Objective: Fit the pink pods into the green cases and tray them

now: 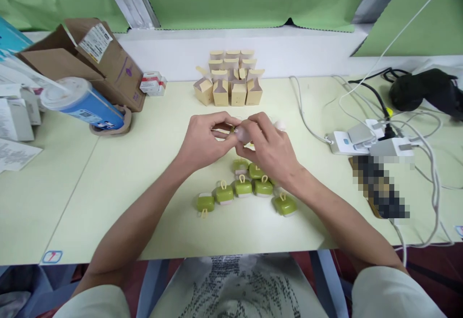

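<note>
Above the middle of the table, my left hand and my right hand meet with fingers bent together. Between my right fingertips is a small, smooth, pale rounded piece. The left fingers close around a small greenish bit, mostly hidden, that touches or nearly touches the pale piece. Just below my hands lie several small green cases with whitish sides and pale yellow loops. One green case sits apart at the right, under my right forearm. A whitish rounded object shows partly behind my right hand.
Several small open yellow boxes stand by the wall. At left are a cardboard box, a blue cup and a small white-and-red box. On the right lie a power strip, cables and a blurred-out phone-shaped item.
</note>
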A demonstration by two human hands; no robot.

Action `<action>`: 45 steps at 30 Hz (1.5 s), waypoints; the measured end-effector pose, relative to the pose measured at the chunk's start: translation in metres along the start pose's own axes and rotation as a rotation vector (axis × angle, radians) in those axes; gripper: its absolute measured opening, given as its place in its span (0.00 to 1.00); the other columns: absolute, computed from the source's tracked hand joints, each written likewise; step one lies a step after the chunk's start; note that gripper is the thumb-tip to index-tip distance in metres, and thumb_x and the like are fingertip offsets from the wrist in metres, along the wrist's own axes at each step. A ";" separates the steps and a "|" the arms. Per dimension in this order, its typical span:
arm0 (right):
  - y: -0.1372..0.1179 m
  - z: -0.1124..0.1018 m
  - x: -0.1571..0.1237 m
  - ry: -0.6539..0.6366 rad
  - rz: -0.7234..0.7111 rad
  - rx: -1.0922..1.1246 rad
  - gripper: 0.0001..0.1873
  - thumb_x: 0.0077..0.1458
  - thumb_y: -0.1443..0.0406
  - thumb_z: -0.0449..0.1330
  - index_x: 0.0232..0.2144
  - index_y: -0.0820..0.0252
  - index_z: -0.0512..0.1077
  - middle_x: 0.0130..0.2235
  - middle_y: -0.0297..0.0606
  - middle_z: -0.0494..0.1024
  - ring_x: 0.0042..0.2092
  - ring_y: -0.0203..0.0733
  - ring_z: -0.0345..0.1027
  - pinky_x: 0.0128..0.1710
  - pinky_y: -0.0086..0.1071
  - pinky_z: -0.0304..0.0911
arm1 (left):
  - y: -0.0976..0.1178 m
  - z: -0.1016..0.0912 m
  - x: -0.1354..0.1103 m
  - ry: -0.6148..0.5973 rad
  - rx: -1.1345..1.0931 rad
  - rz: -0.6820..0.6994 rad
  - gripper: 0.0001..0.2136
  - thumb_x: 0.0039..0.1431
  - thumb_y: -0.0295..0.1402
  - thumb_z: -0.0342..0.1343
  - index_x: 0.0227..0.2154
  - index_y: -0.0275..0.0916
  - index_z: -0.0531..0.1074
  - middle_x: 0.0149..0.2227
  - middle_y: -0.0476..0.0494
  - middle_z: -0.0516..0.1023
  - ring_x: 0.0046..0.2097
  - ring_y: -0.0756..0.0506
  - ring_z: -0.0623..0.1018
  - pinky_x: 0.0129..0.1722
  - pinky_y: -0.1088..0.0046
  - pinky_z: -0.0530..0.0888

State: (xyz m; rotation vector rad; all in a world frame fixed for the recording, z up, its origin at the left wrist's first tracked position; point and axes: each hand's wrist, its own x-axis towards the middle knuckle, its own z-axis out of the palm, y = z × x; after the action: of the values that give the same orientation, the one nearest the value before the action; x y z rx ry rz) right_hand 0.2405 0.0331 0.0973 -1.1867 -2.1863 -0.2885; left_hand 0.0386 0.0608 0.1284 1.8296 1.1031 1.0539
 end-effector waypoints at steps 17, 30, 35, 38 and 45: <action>0.088 -0.061 0.018 0.067 0.680 0.548 0.12 0.67 0.57 0.71 0.48 0.56 0.84 0.41 0.40 0.87 0.35 0.43 0.84 0.40 0.39 0.81 | -0.009 -0.029 0.003 -0.270 0.428 0.042 0.20 0.60 0.37 0.71 0.54 0.40 0.83 0.57 0.38 0.84 0.51 0.39 0.86 0.57 0.59 0.83; 0.169 -0.005 -0.006 -0.515 1.147 0.411 0.02 0.64 0.70 0.74 0.40 0.64 0.85 0.29 0.42 0.87 0.29 0.43 0.84 0.40 0.34 0.79 | 0.010 -0.013 -0.010 -0.789 1.097 -0.030 0.10 0.75 0.29 0.61 0.55 0.36 0.76 0.59 0.37 0.83 0.61 0.34 0.83 0.52 0.59 0.77; 0.169 -0.004 -0.005 -0.498 1.124 0.410 0.02 0.67 0.68 0.73 0.40 0.62 0.86 0.31 0.42 0.88 0.30 0.43 0.84 0.40 0.33 0.78 | 0.011 -0.010 -0.009 -0.779 1.151 -0.051 0.08 0.75 0.28 0.60 0.54 0.35 0.76 0.57 0.37 0.82 0.58 0.34 0.84 0.48 0.60 0.76; 0.170 -0.005 -0.005 -0.542 1.113 0.366 0.08 0.69 0.64 0.71 0.46 0.62 0.87 0.31 0.41 0.87 0.30 0.44 0.83 0.41 0.37 0.78 | 0.010 -0.006 -0.009 -0.758 1.169 -0.042 0.09 0.76 0.30 0.61 0.55 0.35 0.77 0.58 0.36 0.82 0.58 0.33 0.84 0.47 0.60 0.77; 0.128 -0.028 0.008 -0.260 0.630 0.109 0.19 0.69 0.61 0.65 0.58 0.61 0.86 0.41 0.46 0.89 0.42 0.54 0.83 0.56 0.50 0.75 | 0.003 -0.006 -0.009 -0.754 1.053 -0.049 0.15 0.75 0.35 0.65 0.59 0.34 0.76 0.60 0.34 0.83 0.61 0.31 0.84 0.53 0.58 0.77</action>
State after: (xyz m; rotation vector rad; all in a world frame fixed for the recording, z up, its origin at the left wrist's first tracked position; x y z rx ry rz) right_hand 0.3534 0.0988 0.1110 -1.8449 -1.8739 0.2601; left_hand 0.0317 0.0526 0.1311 2.6067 1.2685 -0.4185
